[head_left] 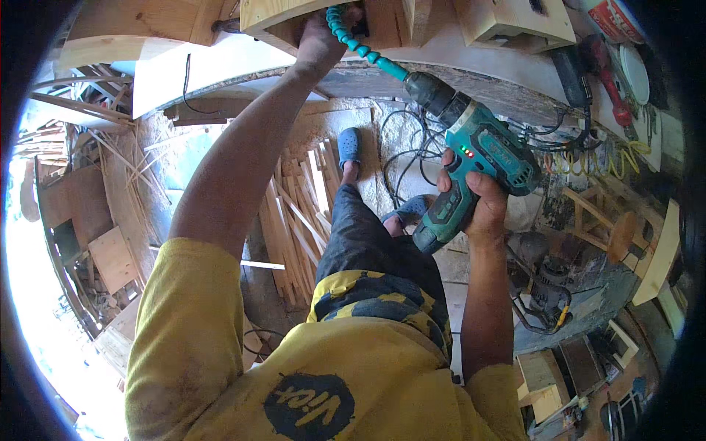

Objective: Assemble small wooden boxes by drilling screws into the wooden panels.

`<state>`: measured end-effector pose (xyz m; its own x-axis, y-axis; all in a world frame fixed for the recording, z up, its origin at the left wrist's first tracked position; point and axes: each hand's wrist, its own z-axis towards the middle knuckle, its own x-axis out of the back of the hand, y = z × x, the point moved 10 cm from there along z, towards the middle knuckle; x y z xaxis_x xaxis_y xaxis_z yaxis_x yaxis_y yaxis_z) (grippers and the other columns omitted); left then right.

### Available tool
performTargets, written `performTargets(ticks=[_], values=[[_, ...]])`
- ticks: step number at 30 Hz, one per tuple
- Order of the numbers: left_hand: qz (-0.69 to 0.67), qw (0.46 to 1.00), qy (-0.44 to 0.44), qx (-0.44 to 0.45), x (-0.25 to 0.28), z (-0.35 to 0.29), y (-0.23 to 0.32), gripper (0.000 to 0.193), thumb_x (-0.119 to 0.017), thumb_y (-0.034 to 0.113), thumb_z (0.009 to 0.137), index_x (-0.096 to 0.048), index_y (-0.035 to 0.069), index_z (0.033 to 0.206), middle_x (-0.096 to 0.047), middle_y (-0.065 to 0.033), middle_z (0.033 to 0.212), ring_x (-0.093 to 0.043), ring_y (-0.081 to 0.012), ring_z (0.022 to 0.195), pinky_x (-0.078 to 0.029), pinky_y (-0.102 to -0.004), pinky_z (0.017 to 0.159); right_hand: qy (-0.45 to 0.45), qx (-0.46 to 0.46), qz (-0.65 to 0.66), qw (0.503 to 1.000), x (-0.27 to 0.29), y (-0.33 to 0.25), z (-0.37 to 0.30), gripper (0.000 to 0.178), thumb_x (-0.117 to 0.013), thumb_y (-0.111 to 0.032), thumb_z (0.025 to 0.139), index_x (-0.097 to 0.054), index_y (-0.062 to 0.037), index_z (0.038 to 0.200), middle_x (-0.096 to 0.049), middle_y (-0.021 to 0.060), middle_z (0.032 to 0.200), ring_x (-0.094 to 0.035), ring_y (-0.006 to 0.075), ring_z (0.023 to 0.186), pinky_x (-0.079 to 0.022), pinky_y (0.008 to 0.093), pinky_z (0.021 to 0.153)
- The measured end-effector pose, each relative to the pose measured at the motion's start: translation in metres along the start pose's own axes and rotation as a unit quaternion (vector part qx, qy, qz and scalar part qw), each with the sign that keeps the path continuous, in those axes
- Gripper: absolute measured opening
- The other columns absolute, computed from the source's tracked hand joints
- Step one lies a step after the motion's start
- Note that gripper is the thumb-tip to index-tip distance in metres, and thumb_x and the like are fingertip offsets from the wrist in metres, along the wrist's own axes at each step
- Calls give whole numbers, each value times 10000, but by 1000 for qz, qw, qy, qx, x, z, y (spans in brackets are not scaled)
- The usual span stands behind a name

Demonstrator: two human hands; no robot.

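Note:
My right hand (482, 202) is wrapped round the grip of a teal and black cordless drill (489, 151), a finger near its trigger. Small red and green lights glow on the drill's side. From its black chuck a teal flexible drill shaft (364, 51) curves up and left to a wooden box (276, 16) at the top edge. My left hand (321, 42) reaches into the open side of that box, just beside the shaft's far end. Its fingers are mostly hidden in shadow and by the shaft, and the shaft's tip is out of sight.
A second wooden box (515, 26) sits on the workbench (471, 73) to the right, near a red-handled tool (614, 88). Black cables (412, 143) hang below the bench. Wood strips (294, 213) lie by my feet. A dark power tool (548, 283) rests at lower right.

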<state>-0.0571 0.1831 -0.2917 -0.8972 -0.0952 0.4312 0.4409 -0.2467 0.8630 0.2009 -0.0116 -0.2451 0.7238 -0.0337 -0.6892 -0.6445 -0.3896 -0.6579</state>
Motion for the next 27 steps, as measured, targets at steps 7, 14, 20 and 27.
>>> performTargets(ticks=[7, 14, 20, 27], values=[[22, 1000, -9, -10, -1, 0, 24, 184, -584, 189, 871, -626, 55, 990, -657, -81, 941, -615, -176, 881, -466, -293, 755, 20, -3, -19, 1000, 3, -2, -2, 509, -650, -193, 681, -449, -12, 1112, -527, 140, 921, -535, 200, 672, -465, 296, 607], [71, 997, 1, 9, -2, -2, 41, 178, -580, 198, 871, -635, 70, 982, -661, -85, 944, -619, -194, 932, -473, -315, 788, 27, 4, -28, 999, 7, -1, -5, 495, -650, -197, 681, -454, -16, 1098, -528, 138, 920, -537, 202, 674, -471, 297, 614], [0, 1000, 13, -2, 0, -3, 39, 257, -582, 267, 873, -583, 40, 993, -635, -117, 930, -599, -261, 899, -445, -360, 792, 11, 4, -4, 1000, 4, 3, -3, 478, -647, -200, 689, -461, -19, 1089, -527, 137, 927, -538, 204, 684, -469, 297, 612], [37, 999, 7, -12, 1, -1, 32, 273, -598, 248, 861, -562, 35, 1030, -629, -131, 932, -595, -265, 891, -449, -371, 780, 28, 14, 8, 999, 6, 2, -4, 448, -663, -184, 693, -498, -29, 1079, -574, 138, 905, -571, 197, 669, -484, 286, 602]])
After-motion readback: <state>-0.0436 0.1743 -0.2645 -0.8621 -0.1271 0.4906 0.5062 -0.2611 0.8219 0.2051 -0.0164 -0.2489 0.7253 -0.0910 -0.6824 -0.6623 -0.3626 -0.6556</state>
